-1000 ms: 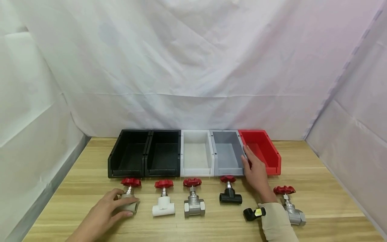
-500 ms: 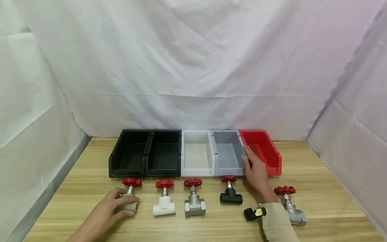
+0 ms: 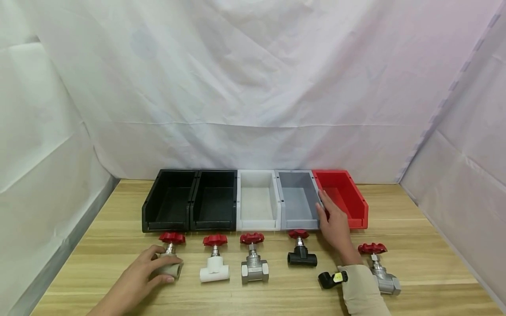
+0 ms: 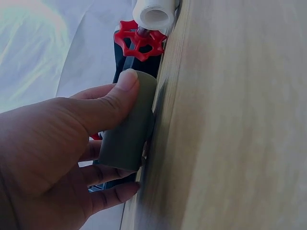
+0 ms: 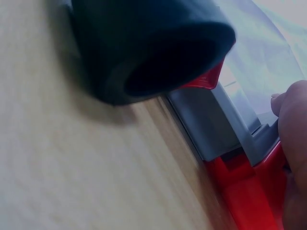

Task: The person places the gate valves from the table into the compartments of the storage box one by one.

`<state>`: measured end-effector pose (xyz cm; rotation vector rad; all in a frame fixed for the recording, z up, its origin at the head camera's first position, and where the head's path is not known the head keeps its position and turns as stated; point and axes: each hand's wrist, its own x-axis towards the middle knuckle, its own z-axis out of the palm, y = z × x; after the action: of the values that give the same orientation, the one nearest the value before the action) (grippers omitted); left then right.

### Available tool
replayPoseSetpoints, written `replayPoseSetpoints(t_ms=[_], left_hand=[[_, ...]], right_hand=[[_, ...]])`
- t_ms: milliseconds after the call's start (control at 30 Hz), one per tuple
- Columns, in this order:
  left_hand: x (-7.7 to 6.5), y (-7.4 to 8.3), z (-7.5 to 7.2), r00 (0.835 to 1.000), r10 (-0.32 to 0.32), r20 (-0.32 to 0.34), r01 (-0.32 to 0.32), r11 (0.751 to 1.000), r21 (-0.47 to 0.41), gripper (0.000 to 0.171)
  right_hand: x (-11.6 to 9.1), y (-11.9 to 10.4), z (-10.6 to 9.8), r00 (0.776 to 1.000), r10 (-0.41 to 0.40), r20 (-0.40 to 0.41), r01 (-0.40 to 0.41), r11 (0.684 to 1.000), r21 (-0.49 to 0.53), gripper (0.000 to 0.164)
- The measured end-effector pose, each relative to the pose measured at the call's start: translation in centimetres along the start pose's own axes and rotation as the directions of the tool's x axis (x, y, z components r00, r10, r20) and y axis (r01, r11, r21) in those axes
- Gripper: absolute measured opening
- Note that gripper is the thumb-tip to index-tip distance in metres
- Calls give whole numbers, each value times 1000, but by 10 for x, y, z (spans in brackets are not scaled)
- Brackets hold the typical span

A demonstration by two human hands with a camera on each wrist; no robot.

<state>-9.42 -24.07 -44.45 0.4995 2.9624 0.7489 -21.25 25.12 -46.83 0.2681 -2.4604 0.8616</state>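
Note:
My left hand (image 3: 138, 274) holds a grey tee-shaped valve (image 3: 175, 271) with a red handwheel, low at the table's left. In the left wrist view, the thumb lies along its grey pipe body (image 4: 125, 132), with fingers on the far side. My right hand (image 3: 335, 224) rests on the walls where the grey bin (image 3: 299, 224) meets the red bin (image 3: 357, 223), fingers extended. A black valve (image 3: 302, 258) with a red handwheel lies left of the right wrist. Its dark pipe end (image 5: 105, 57) probably fills the right wrist view's top.
Two black bins (image 3: 166, 226) (image 3: 213, 225) and a white bin (image 3: 258, 224) complete the row. In front lie a white valve (image 3: 215, 270) and a metal valve (image 3: 254, 268). Another metal valve (image 3: 382, 276) and a black elbow piece (image 3: 328, 279) are near the right sleeve.

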Motion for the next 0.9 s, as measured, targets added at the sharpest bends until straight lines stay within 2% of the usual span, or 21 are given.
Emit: replayPoseSetpoints(t_ms=[333,733,900], left_hand=[[1,-1,2,1000,7,-22,-7,1000,-8,38],[1,5,0,999,-33,-2,33,999,-7,33],[0,5,1,1000,-21,-9,21,1000,10,32]], right_hand=[[0,1,0,1000,-4,-14,4,1000,0,54],[0,0,1,1000,0,-16,0,1000,1,54],[0,-1,2,1000,5,-17,-5,1000,8,54]])
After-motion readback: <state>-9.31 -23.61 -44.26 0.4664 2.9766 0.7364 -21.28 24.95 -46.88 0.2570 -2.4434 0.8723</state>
